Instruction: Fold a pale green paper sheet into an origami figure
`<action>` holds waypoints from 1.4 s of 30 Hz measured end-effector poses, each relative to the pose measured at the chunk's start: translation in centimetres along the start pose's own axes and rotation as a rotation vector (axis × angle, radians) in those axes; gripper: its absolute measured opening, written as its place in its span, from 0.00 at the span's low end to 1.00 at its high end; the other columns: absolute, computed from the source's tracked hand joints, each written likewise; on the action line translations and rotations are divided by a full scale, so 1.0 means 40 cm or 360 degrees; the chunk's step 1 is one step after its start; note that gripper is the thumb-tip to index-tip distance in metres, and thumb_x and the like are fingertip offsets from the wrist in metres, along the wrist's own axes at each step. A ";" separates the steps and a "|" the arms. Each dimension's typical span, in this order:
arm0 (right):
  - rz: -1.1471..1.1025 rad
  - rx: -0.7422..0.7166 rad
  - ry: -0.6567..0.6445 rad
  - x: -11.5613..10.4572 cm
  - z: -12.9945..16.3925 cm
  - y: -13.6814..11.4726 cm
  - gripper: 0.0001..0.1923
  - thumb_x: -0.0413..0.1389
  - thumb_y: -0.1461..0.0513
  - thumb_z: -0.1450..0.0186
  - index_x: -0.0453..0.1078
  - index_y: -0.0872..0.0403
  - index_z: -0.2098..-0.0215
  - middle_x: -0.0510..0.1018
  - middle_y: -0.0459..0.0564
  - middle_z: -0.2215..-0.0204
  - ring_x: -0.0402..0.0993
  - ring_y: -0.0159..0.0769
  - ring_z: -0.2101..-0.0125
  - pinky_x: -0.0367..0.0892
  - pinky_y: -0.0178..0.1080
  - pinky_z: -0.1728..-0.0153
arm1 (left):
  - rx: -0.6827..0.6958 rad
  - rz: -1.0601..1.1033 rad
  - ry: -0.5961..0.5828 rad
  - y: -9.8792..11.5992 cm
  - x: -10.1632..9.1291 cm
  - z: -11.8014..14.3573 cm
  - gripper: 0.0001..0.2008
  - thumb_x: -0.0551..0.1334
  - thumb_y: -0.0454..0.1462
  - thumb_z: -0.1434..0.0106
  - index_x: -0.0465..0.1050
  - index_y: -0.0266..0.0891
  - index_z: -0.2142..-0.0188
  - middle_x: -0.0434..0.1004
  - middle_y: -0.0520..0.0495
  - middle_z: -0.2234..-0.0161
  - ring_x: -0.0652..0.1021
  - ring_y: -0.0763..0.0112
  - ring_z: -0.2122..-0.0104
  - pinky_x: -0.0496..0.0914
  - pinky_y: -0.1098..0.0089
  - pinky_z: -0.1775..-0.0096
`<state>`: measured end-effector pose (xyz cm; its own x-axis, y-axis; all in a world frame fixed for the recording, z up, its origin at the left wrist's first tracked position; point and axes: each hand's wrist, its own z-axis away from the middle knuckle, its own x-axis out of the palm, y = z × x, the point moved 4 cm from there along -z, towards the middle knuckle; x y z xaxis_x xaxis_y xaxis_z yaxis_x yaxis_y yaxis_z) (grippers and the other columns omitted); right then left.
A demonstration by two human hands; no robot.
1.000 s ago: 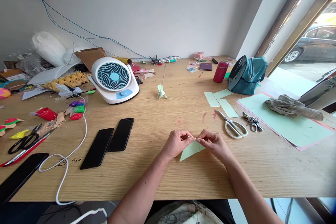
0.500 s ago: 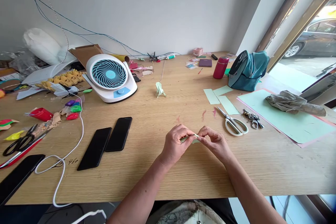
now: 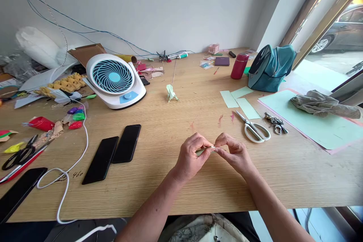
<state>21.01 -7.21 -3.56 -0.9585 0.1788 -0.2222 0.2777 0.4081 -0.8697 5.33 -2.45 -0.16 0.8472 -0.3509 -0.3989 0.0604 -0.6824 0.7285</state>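
Note:
My left hand (image 3: 190,157) and my right hand (image 3: 235,153) meet just above the wooden table (image 3: 176,193), near its front edge. Between their fingertips they pinch a small folded piece of light green paper (image 3: 204,151); only a thin sliver of it shows, the rest is hidden by my fingers. A finished light green folded paper figure (image 3: 171,93) stands farther back on the table. White-handled scissors (image 3: 254,127) and light green paper strips (image 3: 239,103) lie to the right of my hands.
Two black phones (image 3: 113,152) lie left of my hands, a white cable (image 3: 74,162) beside them. A white and blue fan (image 3: 115,80), a red bottle (image 3: 239,65), a teal bag (image 3: 269,67), keys (image 3: 275,124), a large green sheet (image 3: 314,123), and craft clutter with black scissors (image 3: 17,155) surround them.
The paper lay as a wide triangle on the table a second ago; now it is lifted and folded down to a narrow sliver between my fingertips. The view has tilted slightly.

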 end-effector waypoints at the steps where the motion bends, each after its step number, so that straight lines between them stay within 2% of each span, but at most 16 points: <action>1: -0.0004 -0.0007 -0.0007 0.001 0.000 -0.002 0.06 0.61 0.58 0.35 0.74 0.50 0.68 0.74 0.48 0.72 0.69 0.38 0.68 0.63 0.43 0.62 | 0.0007 0.0011 0.0002 0.003 0.000 -0.001 0.04 0.63 0.34 0.35 0.72 0.39 0.68 0.71 0.50 0.71 0.72 0.73 0.70 0.67 0.72 0.66; 6: -0.0035 -0.0020 -0.0021 0.005 -0.001 -0.015 0.04 0.62 0.60 0.35 0.74 0.50 0.68 0.73 0.47 0.71 0.68 0.37 0.67 0.63 0.42 0.62 | 0.0019 0.0027 -0.0022 0.013 -0.002 -0.003 0.06 0.61 0.31 0.36 0.70 0.39 0.70 0.69 0.51 0.72 0.71 0.73 0.70 0.66 0.72 0.66; 12: -0.0023 -0.0037 -0.0046 0.009 -0.003 -0.027 0.07 0.60 0.59 0.34 0.72 0.51 0.69 0.72 0.47 0.72 0.69 0.37 0.68 0.64 0.41 0.64 | 0.0016 0.0047 -0.0064 0.013 0.002 -0.006 0.08 0.60 0.29 0.36 0.67 0.39 0.72 0.68 0.52 0.73 0.71 0.73 0.70 0.66 0.72 0.65; 22: 0.0185 -0.0111 -0.0033 0.020 -0.002 -0.036 0.06 0.58 0.62 0.33 0.68 0.51 0.69 0.72 0.47 0.71 0.69 0.36 0.67 0.63 0.41 0.62 | -0.0063 -0.0207 -0.0109 0.001 0.004 -0.003 0.07 0.59 0.30 0.38 0.65 0.40 0.71 0.70 0.51 0.72 0.71 0.71 0.69 0.65 0.69 0.62; 27: 0.0167 -0.0047 -0.0029 0.030 -0.006 -0.026 0.08 0.57 0.62 0.32 0.67 0.52 0.70 0.71 0.46 0.71 0.68 0.35 0.69 0.62 0.39 0.65 | -0.0083 -0.0232 -0.0068 -0.007 -0.002 -0.008 0.07 0.59 0.30 0.38 0.65 0.40 0.72 0.69 0.51 0.73 0.71 0.71 0.69 0.65 0.69 0.62; 31: 0.0160 -0.0013 0.0012 0.026 -0.008 -0.020 0.08 0.57 0.62 0.32 0.67 0.52 0.71 0.70 0.45 0.73 0.67 0.34 0.71 0.62 0.38 0.66 | -0.0162 -0.0079 0.0035 -0.016 -0.026 -0.019 0.08 0.59 0.32 0.37 0.66 0.39 0.73 0.68 0.52 0.73 0.70 0.72 0.71 0.65 0.71 0.64; 37: 0.0129 0.0061 0.0138 0.002 -0.003 -0.003 0.10 0.58 0.61 0.33 0.66 0.52 0.73 0.69 0.44 0.74 0.66 0.33 0.71 0.61 0.37 0.67 | -0.0542 0.0384 0.0227 -0.069 -0.071 -0.023 0.11 0.63 0.38 0.37 0.67 0.38 0.75 0.67 0.53 0.75 0.68 0.75 0.73 0.63 0.74 0.68; 42: -0.0152 0.0256 0.0410 -0.025 0.002 0.038 0.10 0.59 0.57 0.34 0.68 0.51 0.71 0.67 0.44 0.74 0.63 0.33 0.72 0.59 0.36 0.69 | -0.0908 0.1012 0.0627 -0.116 -0.098 -0.016 0.14 0.69 0.44 0.44 0.67 0.39 0.71 0.68 0.55 0.75 0.69 0.78 0.76 0.64 0.76 0.72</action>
<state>22.37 -6.85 -4.70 -0.9259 0.3761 -0.0353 0.1540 0.2905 -0.9444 2.06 2.51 -1.61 0.9212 -0.2366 0.3088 -0.3139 0.0166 0.9493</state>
